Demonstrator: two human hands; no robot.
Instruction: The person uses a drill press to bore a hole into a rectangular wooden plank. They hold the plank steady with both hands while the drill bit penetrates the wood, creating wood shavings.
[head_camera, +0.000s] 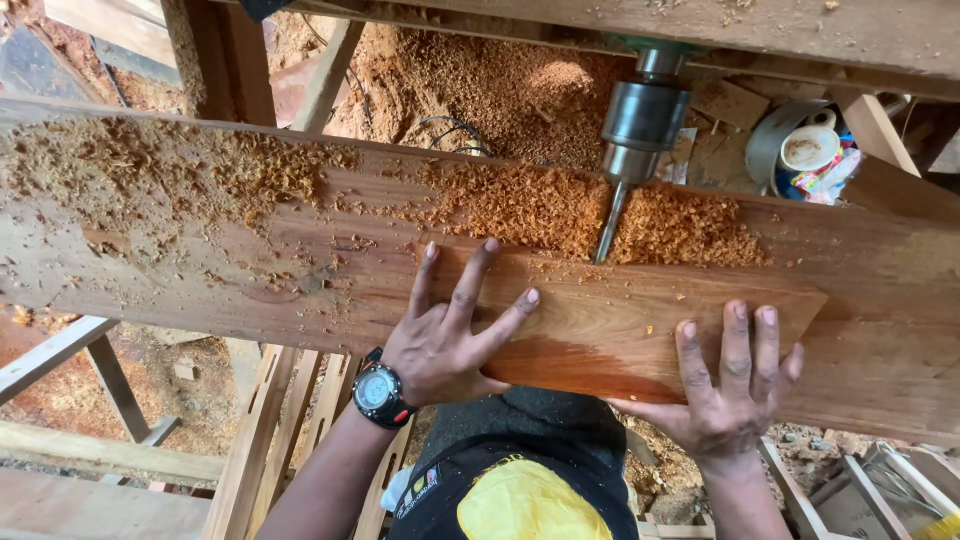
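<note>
Workpiece (620, 325) — a short reddish-brown board with an angled right end — lies flat on the long plank surface (200, 260), its far edge right at the drill bit (608, 225). Left hand (445, 345) is pressed flat on the board's left end, fingers spread, nothing clenched; a black digital wristwatch (378, 393) sits on that wrist. Right hand (730, 390) is flat on the board's near right part, fingers extended forward, thumb tucked under the near edge — a light pinch hold rather than a closed grip. Bit hangs from a steel chuck (645, 120) and tilts slightly left, tip touching or just beside the board's far edge; cannot tell which. Sawdust and shavings (560, 205) are heaped around the bit and strewn along the plank to the left. Upper right, beyond the plank, a white tape roll (810, 148) lies among clutter.
</note>
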